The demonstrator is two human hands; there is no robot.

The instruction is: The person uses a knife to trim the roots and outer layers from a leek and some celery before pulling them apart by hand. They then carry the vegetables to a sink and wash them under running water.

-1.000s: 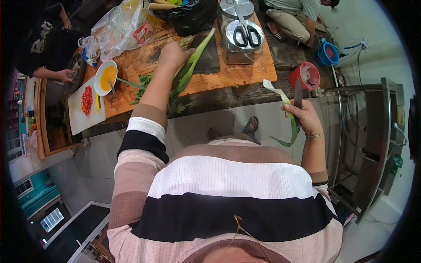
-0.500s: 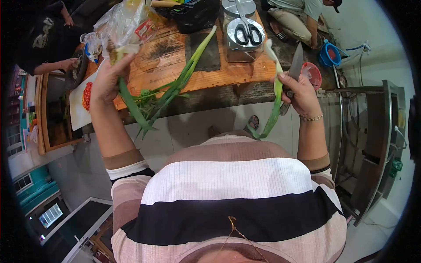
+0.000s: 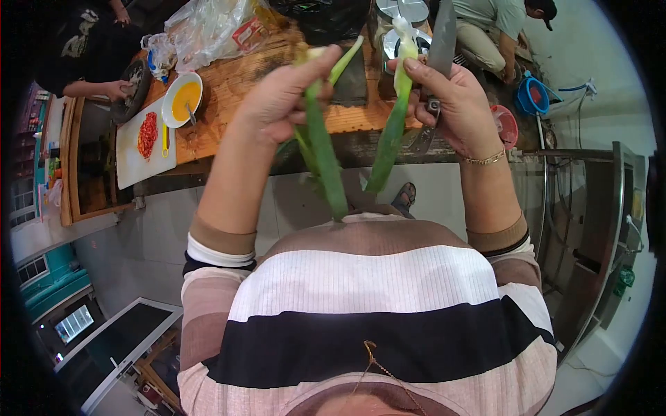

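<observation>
My left hand [image 3: 291, 97] is closed round a green onion piece [image 3: 326, 159], whose long green leaves hang below the fingers; its upper end is blurred. My right hand [image 3: 454, 104] grips a knife [image 3: 442, 45] with its broad blade pointing up. Between the thumb and fingers of that same hand is a green onion stalk [image 3: 392, 139], white end up and green end hanging down. Behind my left hand, the pale end of another green onion [image 3: 349, 59] shows over the wooden table; the rest of it is mostly hidden.
On the wooden table [image 3: 218, 118] are a white bowl [image 3: 168, 118] of yellow liquid, a cutting board [image 3: 128, 163] with chopped red pieces [image 3: 147, 136], plastic bags [image 3: 215, 31] and a lidded jar [image 3: 395, 45]. One person [image 3: 479, 31] crouches at right; another's hand [image 3: 119, 90] is at left.
My left hand has moved right, towards my right hand, uncovering the bowl and cutting board. My right hand has shifted slightly left and up with the knife and green onion.
</observation>
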